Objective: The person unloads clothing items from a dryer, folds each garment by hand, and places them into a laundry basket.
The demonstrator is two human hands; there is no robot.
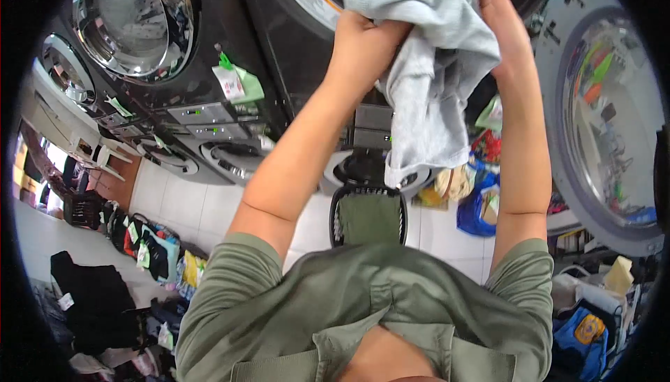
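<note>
A light grey garment [436, 68], bunched at the top with a cuffed end hanging down, is held up in front of an open front-loading machine [279, 5]. My left hand [366, 43] is closed on the garment's left side, its fingers partly hidden under the cloth. At the other side, my right hand [506, 30] presses against the garment; one digit points up and the others curl into the cloth, partly out of sight. Below the garment stands a black basket [403, 223] with a dark green cloth [370, 218] in it.
The machine's round door [558, 110] hangs open at the right. More stacked machines [132, 19] line the left. A blue bag [474, 211] stands on the tiled floor. Clothes piles [94, 302] lie lower left, and a blue garment [583, 343] lies lower right.
</note>
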